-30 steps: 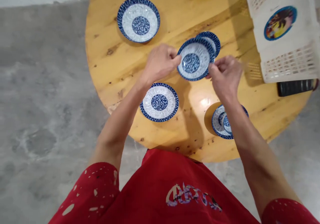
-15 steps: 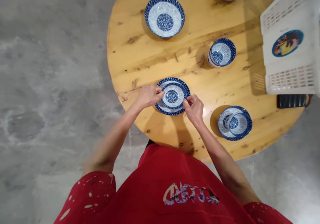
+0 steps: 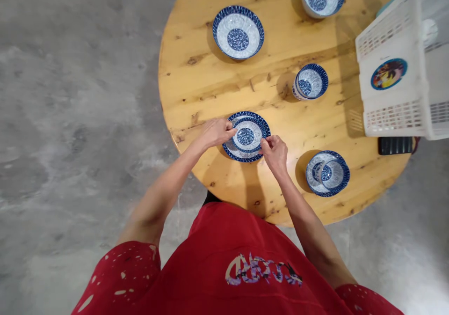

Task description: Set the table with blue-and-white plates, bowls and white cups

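As the left hand [image 3: 217,133] and right hand [image 3: 276,153] pinch its rim at nine and four o'clock, a small round blue-and-white ceramic dish [image 3: 245,136] overlies a larger matching plate [image 3: 242,156] toward seven o'clock on a round yellow wooden table [image 3: 217,90].

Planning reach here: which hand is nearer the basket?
Right. The right hand is at the small plate's right edge, left of the basket; the left hand is at the plate's left edge, farther from the basket.
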Tool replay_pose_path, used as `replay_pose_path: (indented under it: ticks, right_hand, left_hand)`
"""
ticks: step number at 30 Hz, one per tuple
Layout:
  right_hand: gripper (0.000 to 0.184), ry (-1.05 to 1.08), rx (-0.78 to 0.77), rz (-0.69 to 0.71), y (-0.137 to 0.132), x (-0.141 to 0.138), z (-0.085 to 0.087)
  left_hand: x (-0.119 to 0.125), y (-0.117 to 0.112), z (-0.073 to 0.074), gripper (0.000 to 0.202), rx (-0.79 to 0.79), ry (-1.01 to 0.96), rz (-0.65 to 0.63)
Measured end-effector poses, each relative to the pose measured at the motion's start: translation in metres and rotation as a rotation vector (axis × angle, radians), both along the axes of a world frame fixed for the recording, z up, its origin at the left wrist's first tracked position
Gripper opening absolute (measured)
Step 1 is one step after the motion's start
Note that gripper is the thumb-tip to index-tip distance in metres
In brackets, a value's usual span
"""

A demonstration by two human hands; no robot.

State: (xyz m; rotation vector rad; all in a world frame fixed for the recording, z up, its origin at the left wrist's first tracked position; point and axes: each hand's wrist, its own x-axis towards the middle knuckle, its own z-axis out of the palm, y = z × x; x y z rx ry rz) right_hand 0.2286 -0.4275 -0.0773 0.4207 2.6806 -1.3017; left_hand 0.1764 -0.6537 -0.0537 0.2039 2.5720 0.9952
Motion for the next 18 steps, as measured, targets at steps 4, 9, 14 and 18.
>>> replay_pose_path:
  ticks: [4,9,14,18]
  right_hand:
    - [0.037,0.017,-0.121,-0.102,0.009,0.017,0.013]
    - [0.034,0.056,-0.144,-0.257,0.024,0.065,0.02]
    - [0.03,-0.02,-0.222,-0.391,0.007,0.122,0.008]
    - [0.03,-0.127,-0.337,-0.389,-0.028,0.152,-0.001]
  left_hand:
    - [-0.001,-0.016,0.0,0.041,-0.009,0.045,0.08]
    - [0.001,-0.048,-0.009,0.038,0.027,0.075,0.267]
    - [0.018,-0.085,-0.033,0.035,0.03,0.126,0.405]
    - [0.057,-0.115,-0.054,0.032,0.032,0.104,0.557]
